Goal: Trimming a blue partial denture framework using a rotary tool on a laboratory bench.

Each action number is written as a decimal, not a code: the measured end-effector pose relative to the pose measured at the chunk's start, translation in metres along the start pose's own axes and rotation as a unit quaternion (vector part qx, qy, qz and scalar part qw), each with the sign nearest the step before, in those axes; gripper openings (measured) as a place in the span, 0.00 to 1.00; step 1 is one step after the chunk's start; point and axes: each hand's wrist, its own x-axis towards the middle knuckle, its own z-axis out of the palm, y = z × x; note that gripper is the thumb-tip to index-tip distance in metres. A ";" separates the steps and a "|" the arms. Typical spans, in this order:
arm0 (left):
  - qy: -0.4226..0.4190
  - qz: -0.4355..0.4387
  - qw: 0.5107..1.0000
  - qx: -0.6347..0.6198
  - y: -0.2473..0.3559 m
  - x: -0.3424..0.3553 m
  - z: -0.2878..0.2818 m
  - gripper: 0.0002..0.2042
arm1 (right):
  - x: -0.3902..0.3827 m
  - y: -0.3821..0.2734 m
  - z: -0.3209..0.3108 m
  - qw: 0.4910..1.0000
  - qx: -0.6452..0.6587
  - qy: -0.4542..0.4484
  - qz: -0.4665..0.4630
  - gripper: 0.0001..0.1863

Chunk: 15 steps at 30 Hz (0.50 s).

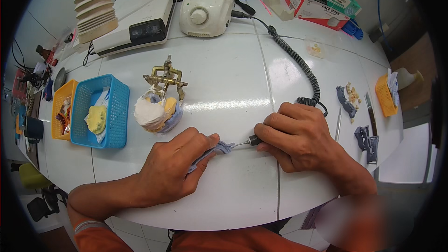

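Observation:
My left hand (179,161) is closed round a blue-grey dental tray piece (219,148), pinched between thumb and fingers, with much of it hidden in the palm. From the right, my right hand (298,135) grips a black rotary handpiece (255,140) like a pen. Its thin metal bur points left and meets, or nearly meets, the free end of the piece. A coiled black cord (298,58) runs from behind my right hand up to the white micromotor unit (206,9). Beyond my left hand stands a brass articulator (165,78) with a plaster dental cast (151,112).
At left are a blue basket (122,112) with a yellow mould and an orange basket (58,133). At right lie a knife (370,112), small teeth (353,95) and more blue-grey pieces (367,144). A dust extractor (135,14) and glove boxes (322,2) stand behind.

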 end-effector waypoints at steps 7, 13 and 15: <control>0.007 0.000 1.000 -0.014 -0.001 0.000 0.001 0.16 | 0.000 0.000 0.002 1.000 -0.002 0.004 -0.004 0.12; 0.000 -0.003 1.000 -0.006 0.000 0.001 -0.001 0.17 | 0.001 0.000 0.003 1.000 -0.008 0.004 -0.003 0.13; 0.002 0.000 1.000 -0.005 -0.001 0.000 0.000 0.17 | 0.001 -0.001 0.002 1.000 -0.011 0.002 -0.004 0.13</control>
